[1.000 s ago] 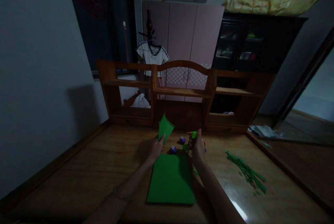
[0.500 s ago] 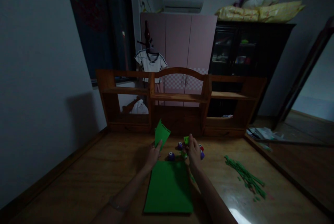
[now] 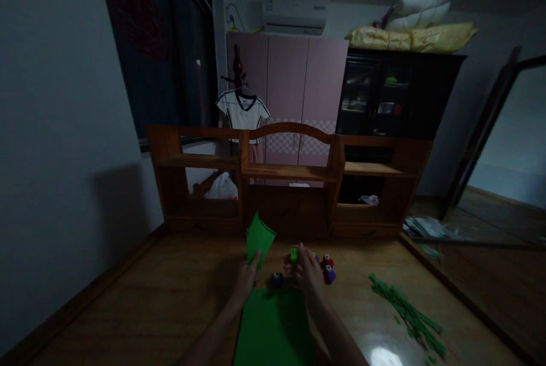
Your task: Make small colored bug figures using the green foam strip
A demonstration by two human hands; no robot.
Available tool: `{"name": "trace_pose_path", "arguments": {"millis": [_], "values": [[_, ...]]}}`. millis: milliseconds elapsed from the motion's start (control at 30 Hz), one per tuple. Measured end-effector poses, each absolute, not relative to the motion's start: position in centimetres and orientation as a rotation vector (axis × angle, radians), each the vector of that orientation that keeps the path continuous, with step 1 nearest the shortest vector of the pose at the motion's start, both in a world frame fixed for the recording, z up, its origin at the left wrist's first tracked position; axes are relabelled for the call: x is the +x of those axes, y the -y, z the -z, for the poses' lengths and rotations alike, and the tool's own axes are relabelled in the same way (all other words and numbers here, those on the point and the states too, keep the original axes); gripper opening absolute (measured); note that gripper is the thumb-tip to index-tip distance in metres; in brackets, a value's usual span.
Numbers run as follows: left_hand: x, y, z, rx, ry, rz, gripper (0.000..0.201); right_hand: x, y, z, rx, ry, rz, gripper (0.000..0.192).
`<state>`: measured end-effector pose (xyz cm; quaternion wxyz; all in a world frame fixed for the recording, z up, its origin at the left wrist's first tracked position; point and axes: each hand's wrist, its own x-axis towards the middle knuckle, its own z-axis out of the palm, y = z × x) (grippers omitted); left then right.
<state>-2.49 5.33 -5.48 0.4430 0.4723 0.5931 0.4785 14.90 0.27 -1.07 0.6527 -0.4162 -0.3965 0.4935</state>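
Left hand [image 3: 246, 279] still pinches the green paper strip [image 3: 258, 237] upright; right hand [image 3: 307, 274] has lowered its small green punch [image 3: 294, 254] toward the strip.

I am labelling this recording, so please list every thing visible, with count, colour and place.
green paper piece: 1, green, scalloped edge, held up by left hand
small green punch: 1, green, in right hand
green sheet: 1, green, flat on table, near edge
small punches: about 3, purple and red, on table beside the hands
green strips: a pile, green, table right
table: 1, brown wood
wooden shelf unit: 1, brown, at table back
left hand: 1, pinching the paper
right hand: 1, gripping the punch
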Motion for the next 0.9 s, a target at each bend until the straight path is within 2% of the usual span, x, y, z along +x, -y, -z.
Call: {"name": "trace_pose_path", "arguments": {"millis": [100,233,500,700,900], "values": [[-2.3,-5.4,5.3,1.145,-1.486,-1.184,0.065,15.0,-0.4,1.2,-0.919,0.915,-1.210,0.043],[-2.1,-5.2,5.0,1.150,-1.473,-1.180,0.063,15.2,0.0,0.9,-1.009,1.076,-1.016,0.046],[-1.7,-4.5,4.4,1.256,-1.429,-1.151,0.062,14.6,1.0,1.1,-1.230,1.538,-0.448,0.018],[-1.5,-4.5,4.3,1.285,-1.436,-1.150,0.059,13.8,0.8,2.1,-1.279,1.655,-0.293,0.020],[-1.4,-3.5,2.2,1.351,-1.379,-1.235,0.053,13.0,1.4,2.3,-1.314,1.719,-0.288,0.024]]}}
